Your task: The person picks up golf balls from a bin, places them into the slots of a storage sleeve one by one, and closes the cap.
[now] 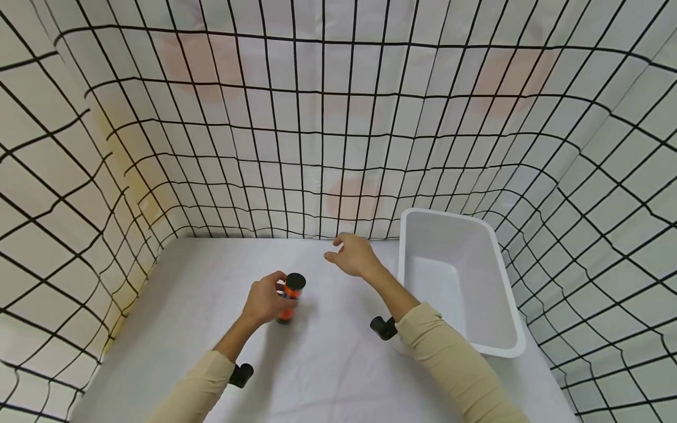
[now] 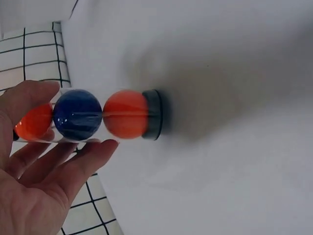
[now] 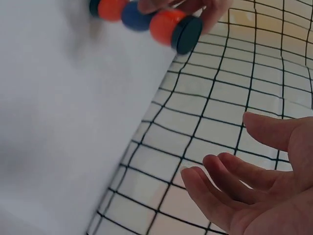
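Note:
A clear tube with black end caps [image 1: 295,281] holds two orange balls and one dark blue ball [image 2: 77,114] in a row. My left hand [image 1: 266,301] grips it from the left side, with thumb and fingers around the upper part. The tube stands roughly upright, its lower cap [image 2: 153,114] at or just above the white tabletop; I cannot tell whether they touch. Further right and back, my right hand [image 1: 355,255] is held with fingers loosely bent and thumb apart. Nothing is in the right hand, as its palm [image 3: 264,200] shows in the right wrist view.
A white plastic bin [image 1: 441,282] stands on the right of the white-covered table [image 1: 338,364], beside my right forearm. Black netting [image 1: 322,135] surrounds the back and both sides. Each wrist carries a small black camera [image 1: 383,328].

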{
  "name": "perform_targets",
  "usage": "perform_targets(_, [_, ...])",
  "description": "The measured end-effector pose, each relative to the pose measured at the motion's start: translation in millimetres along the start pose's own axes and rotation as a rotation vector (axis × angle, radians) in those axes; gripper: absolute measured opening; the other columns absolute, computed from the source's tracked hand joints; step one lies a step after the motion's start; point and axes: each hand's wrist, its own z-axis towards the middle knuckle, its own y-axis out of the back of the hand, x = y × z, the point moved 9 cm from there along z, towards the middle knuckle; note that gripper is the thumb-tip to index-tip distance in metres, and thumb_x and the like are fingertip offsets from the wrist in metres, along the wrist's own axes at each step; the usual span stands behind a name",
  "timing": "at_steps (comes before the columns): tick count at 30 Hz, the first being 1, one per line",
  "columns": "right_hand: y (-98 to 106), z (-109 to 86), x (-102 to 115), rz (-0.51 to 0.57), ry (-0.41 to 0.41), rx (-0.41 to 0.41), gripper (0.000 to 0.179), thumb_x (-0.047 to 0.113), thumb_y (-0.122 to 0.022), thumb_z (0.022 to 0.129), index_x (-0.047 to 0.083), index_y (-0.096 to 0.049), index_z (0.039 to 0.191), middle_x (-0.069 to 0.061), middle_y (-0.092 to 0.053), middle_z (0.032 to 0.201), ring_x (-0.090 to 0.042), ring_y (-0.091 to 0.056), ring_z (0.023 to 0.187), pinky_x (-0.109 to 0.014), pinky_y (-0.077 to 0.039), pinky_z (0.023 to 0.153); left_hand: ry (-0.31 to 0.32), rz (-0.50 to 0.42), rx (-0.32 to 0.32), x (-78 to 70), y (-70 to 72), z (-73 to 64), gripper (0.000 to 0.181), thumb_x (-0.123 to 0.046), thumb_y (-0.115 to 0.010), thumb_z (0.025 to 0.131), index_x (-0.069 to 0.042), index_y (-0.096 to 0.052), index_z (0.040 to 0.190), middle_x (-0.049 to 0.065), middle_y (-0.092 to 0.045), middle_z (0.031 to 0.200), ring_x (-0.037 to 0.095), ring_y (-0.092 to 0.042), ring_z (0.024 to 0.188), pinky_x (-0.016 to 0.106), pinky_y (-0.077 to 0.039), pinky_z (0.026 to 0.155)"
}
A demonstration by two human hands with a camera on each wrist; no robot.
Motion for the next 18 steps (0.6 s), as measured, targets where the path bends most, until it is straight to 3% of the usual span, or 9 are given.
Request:
perform_targets(7, [34.0, -12.4, -13.0, -0.056, 0.023, -0.021, 0.046, 0.033, -0.064, 0.098, 0.003, -0.061, 0.133, -0.014, -0.07, 0.114, -0.029, -0.067, 0.1, -0.043, -0.056, 0.082, -0.024, 0.027, -0.016, -5.2, 6.3, 4.3, 0.038, -0.012, -0.086, 0.067, -0.009, -0.067, 0.099, 0.012, -0.077, 0.088, 0.029, -0.07, 0.082, 0.034, -0.053, 0.064])
perform_targets(11, [53.2, -24.2, -25.1, -0.069, 0.028, -0.076, 0.044, 0.031, -0.063, 0.098, 0.002, -0.061, 0.131, -0.015, -0.07, 0.11, -0.027, -0.067, 0.092, -0.042, -0.055, 0.078, -0.033, 0.02, -0.069, -6.3, 9.0, 10.8, 0.038, -0.012, -0.083, 0.067, -0.008, -0.067, 0.101, 0.013, -0.077, 0.089, 0.031, -0.071, 0.083, 0.036, -0.054, 0.066])
perform_targets(18, [81.3, -43.2, -50.9, -0.093, 0.046, -0.159, 0.043, 0.027, -0.062, 0.098, 0.0, -0.06, 0.132, -0.017, -0.07, 0.107, -0.029, -0.066, 0.093, -0.043, -0.054, 0.079, 0.009, -0.019, -0.163, -3.9, 6.3, 22.0, 0.041, -0.012, -0.083, 0.065, -0.007, -0.067, 0.103, 0.012, -0.076, 0.087, 0.032, -0.069, 0.083, 0.037, -0.052, 0.068])
